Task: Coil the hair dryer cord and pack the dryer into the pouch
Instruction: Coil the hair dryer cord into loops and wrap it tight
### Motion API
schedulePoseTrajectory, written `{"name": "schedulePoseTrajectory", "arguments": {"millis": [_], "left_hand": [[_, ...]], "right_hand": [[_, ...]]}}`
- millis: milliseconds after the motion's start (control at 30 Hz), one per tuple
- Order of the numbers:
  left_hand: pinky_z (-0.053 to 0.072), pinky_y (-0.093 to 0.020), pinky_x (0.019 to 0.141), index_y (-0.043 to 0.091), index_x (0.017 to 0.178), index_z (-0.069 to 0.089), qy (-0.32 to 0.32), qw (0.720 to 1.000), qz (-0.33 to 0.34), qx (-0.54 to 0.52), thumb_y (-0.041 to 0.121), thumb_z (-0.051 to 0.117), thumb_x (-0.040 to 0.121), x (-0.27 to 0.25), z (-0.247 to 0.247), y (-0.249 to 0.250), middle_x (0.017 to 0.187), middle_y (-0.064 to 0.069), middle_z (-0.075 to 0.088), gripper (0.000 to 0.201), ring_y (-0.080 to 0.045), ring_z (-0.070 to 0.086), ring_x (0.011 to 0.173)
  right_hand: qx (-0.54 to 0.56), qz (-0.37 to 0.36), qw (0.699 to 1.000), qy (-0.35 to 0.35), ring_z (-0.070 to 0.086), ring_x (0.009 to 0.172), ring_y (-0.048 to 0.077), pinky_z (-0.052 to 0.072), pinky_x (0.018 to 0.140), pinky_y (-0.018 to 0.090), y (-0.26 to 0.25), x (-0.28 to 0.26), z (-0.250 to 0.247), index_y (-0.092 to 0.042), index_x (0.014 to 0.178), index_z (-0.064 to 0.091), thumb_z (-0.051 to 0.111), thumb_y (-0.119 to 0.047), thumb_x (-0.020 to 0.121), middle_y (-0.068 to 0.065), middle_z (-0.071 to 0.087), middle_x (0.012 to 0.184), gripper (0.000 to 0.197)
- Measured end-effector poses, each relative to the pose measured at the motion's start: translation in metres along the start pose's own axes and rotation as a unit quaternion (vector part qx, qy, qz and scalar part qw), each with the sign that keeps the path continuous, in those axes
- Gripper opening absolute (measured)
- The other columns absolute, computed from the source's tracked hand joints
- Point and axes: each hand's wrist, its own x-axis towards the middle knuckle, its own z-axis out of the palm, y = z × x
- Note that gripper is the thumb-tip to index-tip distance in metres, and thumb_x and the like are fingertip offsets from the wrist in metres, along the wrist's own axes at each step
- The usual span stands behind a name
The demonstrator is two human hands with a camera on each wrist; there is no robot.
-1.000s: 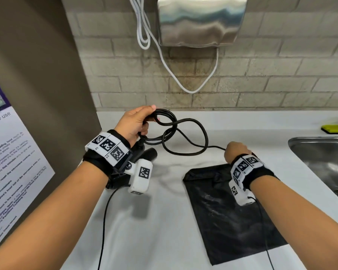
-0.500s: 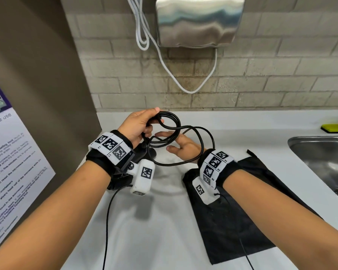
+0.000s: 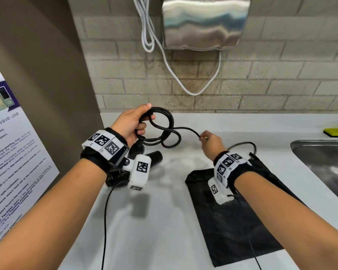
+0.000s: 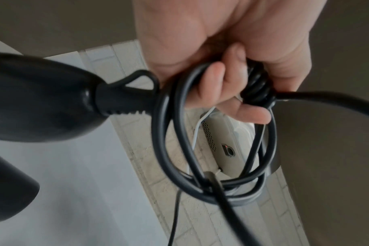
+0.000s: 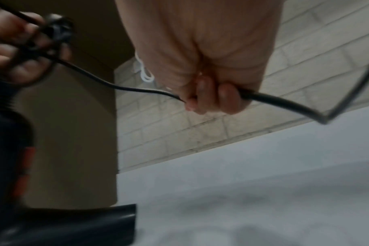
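My left hand point(image 3: 139, 121) grips several loops of the black cord point(image 3: 167, 133) above the white counter; in the left wrist view the fingers point(image 4: 228, 93) curl round the coil point(image 4: 213, 149). The black hair dryer point(image 3: 152, 157) hangs below that hand, its handle end point(image 4: 53, 99) joining the cord. To the right, my right hand point(image 3: 210, 142) pinches the free run of cord, seen in its wrist view passing through the curled fingers point(image 5: 211, 96) as a thin black cord point(image 5: 284, 103). The black pouch point(image 3: 232, 221) lies flat under my right forearm.
A steel hand dryer point(image 3: 205, 22) with a white cable point(image 3: 172, 73) hangs on the brick wall. A steel sink point(image 3: 324, 164) is at the right, with a yellow-green sponge point(image 3: 337, 131) behind it. A poster point(image 3: 8, 152) covers the brown left wall.
My right hand has left the coil and moved right, now pinching the cord farther along and drawing it out. The left hand keeps its grip on the loops.
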Motion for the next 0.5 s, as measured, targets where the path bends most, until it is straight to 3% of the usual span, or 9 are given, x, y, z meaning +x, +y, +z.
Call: {"name": "schedulePoseTrajectory", "arguments": {"millis": [67,133,267,367,433,500], "left_hand": [[0.015,-0.013,0.035,0.019,0.069,0.048,0.011,1.000,-0.002,-0.013,0.025,0.048,0.094,0.000,-0.002,0.001,0.049,0.007,0.060,0.026,-0.002,0.019,0.028],[0.016,-0.013,0.033,0.018,0.069,0.047,0.016,1.000,-0.004,-0.018,0.025,0.048,0.094,-0.001,-0.001,0.000,0.048,0.006,0.060,0.026,-0.002,0.019,0.026],[0.016,-0.014,0.032,0.017,0.070,0.049,0.001,1.000,-0.018,-0.016,0.026,0.048,0.093,-0.001,0.005,-0.006,0.049,0.004,0.060,0.025,-0.002,0.019,0.026],[0.016,-0.013,0.032,0.016,0.072,0.049,-0.021,0.999,-0.025,0.010,0.027,0.047,0.093,-0.001,0.009,-0.009,0.049,0.005,0.060,0.025,-0.001,0.020,0.027],[0.015,-0.012,0.033,0.015,0.072,0.050,-0.031,0.999,-0.025,0.026,0.026,0.047,0.094,0.000,0.012,-0.010,0.050,0.005,0.060,0.025,-0.001,0.020,0.027],[0.015,-0.013,0.034,0.016,0.072,0.050,-0.035,0.998,-0.026,0.034,0.025,0.047,0.094,-0.001,0.014,-0.011,0.050,0.005,0.060,0.023,-0.001,0.020,0.027]], "right_hand": [[-0.088,0.058,0.994,-0.035,0.057,0.101,0.034,0.040,0.077,0.027,0.019,0.004,-0.012,0.001,0.109,0.059,0.040,-0.003,0.093,0.022,0.061,0.110,0.025],[-0.185,0.098,0.975,-0.079,0.053,0.115,0.032,0.043,0.092,0.031,0.029,0.003,-0.017,0.002,0.120,0.053,0.037,-0.003,0.094,0.018,0.055,0.126,0.031],[-0.295,0.093,0.942,-0.134,0.054,0.116,0.029,0.042,0.096,0.030,0.031,-0.002,-0.012,-0.001,0.121,0.052,0.036,-0.004,0.094,0.014,0.055,0.128,0.032],[-0.267,0.091,0.946,-0.160,0.051,0.117,0.032,0.045,0.095,0.033,0.027,-0.006,-0.004,-0.007,0.132,0.043,0.042,-0.002,0.088,0.017,0.052,0.129,0.044],[-0.203,0.030,0.968,-0.144,0.048,0.119,0.034,0.045,0.097,0.039,0.015,-0.009,-0.002,-0.021,0.139,0.031,0.049,-0.004,0.079,0.016,0.047,0.132,0.065],[-0.119,-0.091,0.977,-0.153,0.043,0.126,0.031,0.039,0.104,0.041,-0.006,-0.013,0.000,-0.028,0.141,0.029,0.054,-0.007,0.078,0.012,0.043,0.138,0.071]]}}
